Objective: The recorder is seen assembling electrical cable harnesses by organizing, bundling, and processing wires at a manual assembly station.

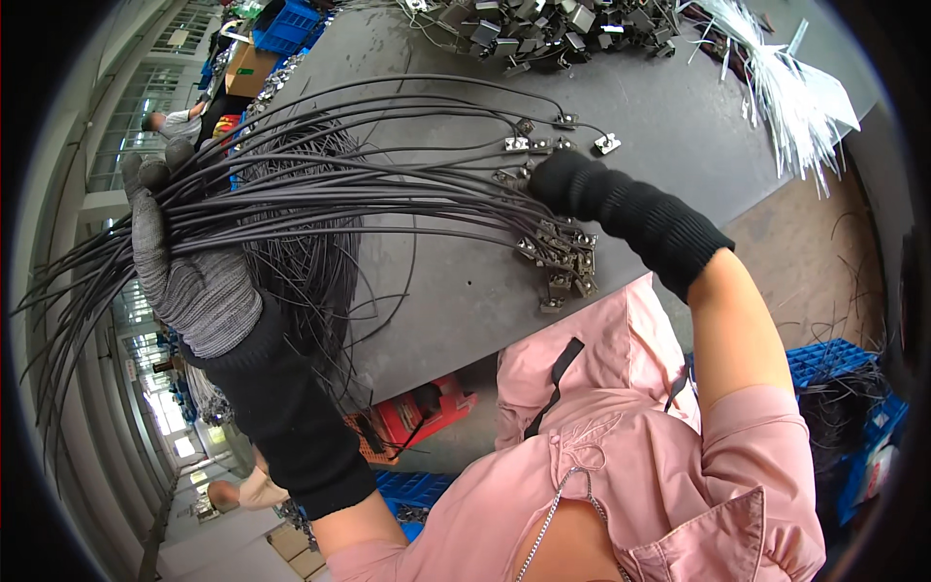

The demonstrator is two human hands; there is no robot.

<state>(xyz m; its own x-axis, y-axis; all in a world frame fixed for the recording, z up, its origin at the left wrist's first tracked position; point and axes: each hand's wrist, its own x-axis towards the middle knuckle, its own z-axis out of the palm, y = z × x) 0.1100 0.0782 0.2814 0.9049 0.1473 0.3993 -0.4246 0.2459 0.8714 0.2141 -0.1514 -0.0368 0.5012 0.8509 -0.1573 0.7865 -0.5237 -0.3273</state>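
Head view: stretches the left hand (207,296) out past the left edge of the tabletop (456,306), fingers turned up; bends the right hand (539,177) down over the tabletop, in from the near edge. Cannot make out the right fingers, mostly hidden by a black cuff (635,213). Grasps black cables (369,184) in half-curled left fingers, fanned across the tabletop to metal end pieces (558,260) by the near edge; cannot tell whether gripping on the right.

We stood in a factory workshop: metal parts (562,29) lay heaped on our grey counter (456,281) near masses of black cables (291,194), with blue crates (283,27) around and other people (179,124) further off.
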